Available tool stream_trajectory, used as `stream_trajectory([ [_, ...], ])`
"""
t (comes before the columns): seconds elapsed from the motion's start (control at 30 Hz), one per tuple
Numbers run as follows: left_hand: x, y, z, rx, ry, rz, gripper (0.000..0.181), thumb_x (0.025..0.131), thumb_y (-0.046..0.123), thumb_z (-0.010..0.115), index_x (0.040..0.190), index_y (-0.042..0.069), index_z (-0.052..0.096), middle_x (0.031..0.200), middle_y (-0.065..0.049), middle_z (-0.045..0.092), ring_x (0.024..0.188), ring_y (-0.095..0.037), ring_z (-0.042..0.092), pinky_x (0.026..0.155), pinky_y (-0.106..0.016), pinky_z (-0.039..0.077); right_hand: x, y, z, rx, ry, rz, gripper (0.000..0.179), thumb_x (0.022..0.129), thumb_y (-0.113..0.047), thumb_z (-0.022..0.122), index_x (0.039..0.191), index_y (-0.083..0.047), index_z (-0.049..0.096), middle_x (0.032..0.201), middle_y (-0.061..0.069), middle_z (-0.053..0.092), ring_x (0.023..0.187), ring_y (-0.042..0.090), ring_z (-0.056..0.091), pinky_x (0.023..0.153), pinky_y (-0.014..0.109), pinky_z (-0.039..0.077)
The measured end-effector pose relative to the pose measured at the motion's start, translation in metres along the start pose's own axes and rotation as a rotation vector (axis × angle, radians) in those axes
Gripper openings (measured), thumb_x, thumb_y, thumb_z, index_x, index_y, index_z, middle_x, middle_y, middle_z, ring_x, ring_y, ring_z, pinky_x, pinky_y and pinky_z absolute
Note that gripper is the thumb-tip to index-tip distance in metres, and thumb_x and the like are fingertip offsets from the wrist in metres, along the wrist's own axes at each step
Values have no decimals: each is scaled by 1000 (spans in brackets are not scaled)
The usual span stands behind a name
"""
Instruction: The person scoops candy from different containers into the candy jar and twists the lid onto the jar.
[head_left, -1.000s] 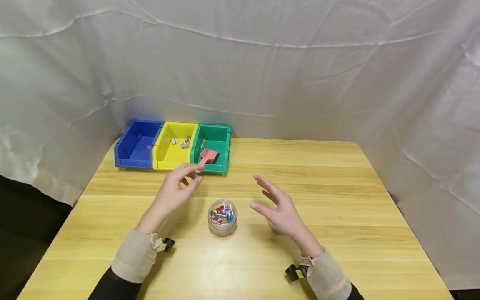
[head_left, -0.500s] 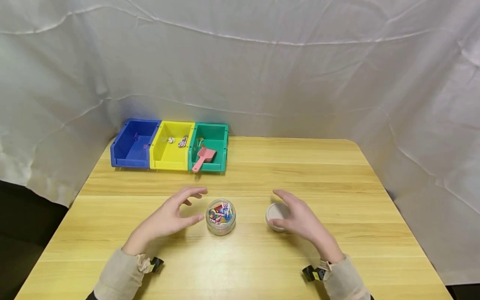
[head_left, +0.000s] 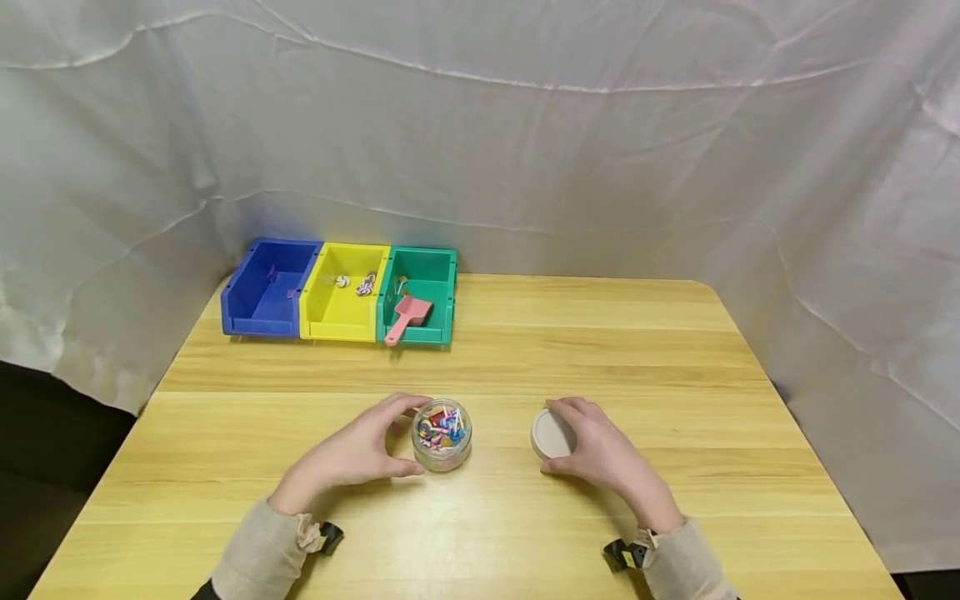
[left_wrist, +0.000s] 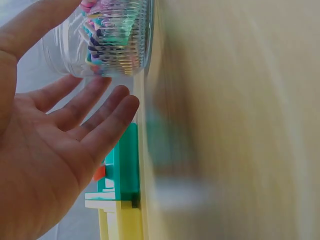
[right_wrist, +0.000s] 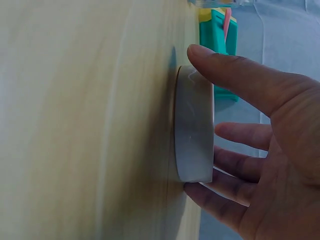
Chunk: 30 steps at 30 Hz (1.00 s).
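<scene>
A clear glass jar (head_left: 441, 454) full of small colourful lollipop-like pieces stands uncapped on the table. My left hand (head_left: 352, 450) reaches around its left side, thumb in front and index finger behind. In the left wrist view the fingers look loosely spread beside the jar (left_wrist: 107, 45), with a gap between palm and glass. To the right, a round whitish lid (head_left: 551, 435) lies flat on the table. My right hand (head_left: 600, 446) spans that lid from the right, its thumb and fingers at opposite edges. The right wrist view shows the lid's side (right_wrist: 194, 125) between thumb and fingers.
At the back left stand a blue bin (head_left: 262, 325), a yellow bin (head_left: 337, 327) and a green bin (head_left: 431, 333), joined in a row. A pink scoop (head_left: 411, 312) leans in the green one. A few small pieces lie in the bins. Grey cloth (head_left: 570, 167) hangs behind.
My left hand has let go of the pink scoop, now in the green bin, and moved down to the jar. My right hand has moved right, and its fingers have closed in on the lid.
</scene>
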<state>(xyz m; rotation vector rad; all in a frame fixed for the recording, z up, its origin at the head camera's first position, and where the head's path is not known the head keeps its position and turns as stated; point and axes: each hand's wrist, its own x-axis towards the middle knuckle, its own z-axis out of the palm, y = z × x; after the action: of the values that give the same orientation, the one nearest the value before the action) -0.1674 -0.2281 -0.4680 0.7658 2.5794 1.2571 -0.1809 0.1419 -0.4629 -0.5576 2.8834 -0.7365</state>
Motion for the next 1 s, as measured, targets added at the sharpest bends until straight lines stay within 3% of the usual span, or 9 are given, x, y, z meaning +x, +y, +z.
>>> stream_trajectory([
  [0.37,8,5,6,-30,-26,-45,88,78,24,92,151,5,47,144,-11,57,132,-32,57,113,-53,42,3,-4,0,8,3,-15,92,72,-27,95,148,0,53,143,22,56,126,41,56,100,59,51],
  [0.5,10,5,8,-77,-34,-67,87,78,19,92,151,5,46,144,-11,56,130,-30,59,109,-45,48,6,-11,-1,50,30,-24,93,75,-35,94,151,-3,50,147,20,55,128,40,56,101,60,51],
  [0.7,11,6,11,-149,-35,-92,86,79,17,92,150,3,45,143,-12,55,126,-31,62,99,-30,55,13,-25,0,162,109,-80,92,76,-39,93,150,-4,52,147,15,57,125,34,61,100,53,53],
  [1.0,12,7,13,-159,-7,-97,84,78,18,93,146,1,48,139,-16,57,124,-36,63,96,-30,56,23,-53,6,377,180,-250,89,74,-27,95,149,-7,54,149,13,56,130,32,59,101,45,54],
])
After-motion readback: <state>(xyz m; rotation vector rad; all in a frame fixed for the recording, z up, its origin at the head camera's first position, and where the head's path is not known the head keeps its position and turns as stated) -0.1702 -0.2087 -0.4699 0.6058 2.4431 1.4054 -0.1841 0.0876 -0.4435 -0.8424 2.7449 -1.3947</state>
